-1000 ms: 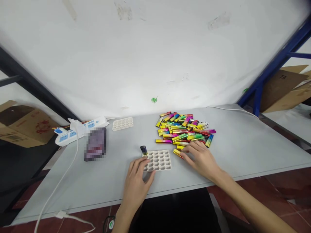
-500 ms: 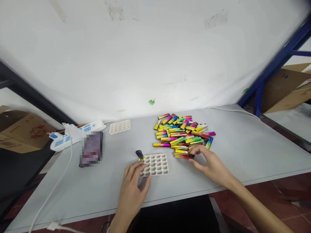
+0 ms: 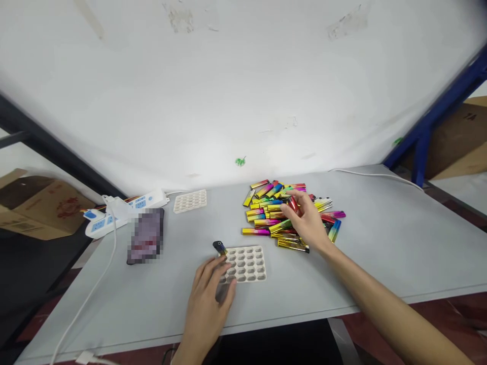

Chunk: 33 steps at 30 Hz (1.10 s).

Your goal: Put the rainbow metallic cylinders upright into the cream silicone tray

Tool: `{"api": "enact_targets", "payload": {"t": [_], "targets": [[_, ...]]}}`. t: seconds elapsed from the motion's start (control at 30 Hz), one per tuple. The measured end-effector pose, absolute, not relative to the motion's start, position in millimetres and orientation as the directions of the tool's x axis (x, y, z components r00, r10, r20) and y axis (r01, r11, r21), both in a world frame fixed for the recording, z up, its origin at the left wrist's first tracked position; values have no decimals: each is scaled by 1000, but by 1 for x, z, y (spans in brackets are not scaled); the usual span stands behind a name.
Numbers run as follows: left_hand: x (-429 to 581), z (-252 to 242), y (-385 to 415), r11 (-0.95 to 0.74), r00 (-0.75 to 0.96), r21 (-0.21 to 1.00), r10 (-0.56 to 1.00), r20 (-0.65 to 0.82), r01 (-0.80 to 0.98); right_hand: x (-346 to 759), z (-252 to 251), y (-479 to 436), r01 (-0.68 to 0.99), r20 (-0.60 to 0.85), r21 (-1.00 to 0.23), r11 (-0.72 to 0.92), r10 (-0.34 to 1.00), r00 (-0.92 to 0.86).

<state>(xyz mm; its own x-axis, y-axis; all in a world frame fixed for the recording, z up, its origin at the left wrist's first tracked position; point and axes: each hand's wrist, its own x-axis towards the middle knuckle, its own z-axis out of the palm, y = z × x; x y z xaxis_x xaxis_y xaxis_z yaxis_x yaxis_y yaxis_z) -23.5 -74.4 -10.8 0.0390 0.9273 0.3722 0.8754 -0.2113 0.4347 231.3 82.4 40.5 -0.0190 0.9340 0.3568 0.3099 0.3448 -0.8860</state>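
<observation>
The left hand (image 3: 211, 299) is laid flat and open on the smooth grey tabletop (image 3: 380, 253), fingertips pressed on a pale dimpled tray (image 3: 247, 264). One dark-capped lighter (image 3: 219, 248) is stood in its corner. Farther off, a glossy red lighter (image 3: 292, 204) is pinched by the right hand (image 3: 309, 223) above a heap of metallic rainbow lighters (image 3: 266, 215).

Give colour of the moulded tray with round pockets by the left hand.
Plain off-white moulded pocket tray, clearest in the head view.
</observation>
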Motion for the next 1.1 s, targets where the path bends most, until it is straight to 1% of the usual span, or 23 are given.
{"api": "enact_targets", "payload": {"t": [0.1, 0.33, 0.87, 1.1], "targets": [[-24, -11, -73, -208, 38, 436, 930, 366, 876, 235, 33, 76, 273, 329, -911, 310, 944, 25], [-24, -11, -72, -195, 28, 437, 933, 359, 878, 235, 34, 71, 372, 348, -862, 344, 936, -58], [-25, -13, -72, -194, 23, 425, 927, 375, 884, 233, 33, 71, 386, 324, -859, 335, 941, -95], [-29, -17, -68, -211, 41, 415, 923, 382, 885, 232, 41, 71, 390, 320, -856, 339, 940, -116]]}}
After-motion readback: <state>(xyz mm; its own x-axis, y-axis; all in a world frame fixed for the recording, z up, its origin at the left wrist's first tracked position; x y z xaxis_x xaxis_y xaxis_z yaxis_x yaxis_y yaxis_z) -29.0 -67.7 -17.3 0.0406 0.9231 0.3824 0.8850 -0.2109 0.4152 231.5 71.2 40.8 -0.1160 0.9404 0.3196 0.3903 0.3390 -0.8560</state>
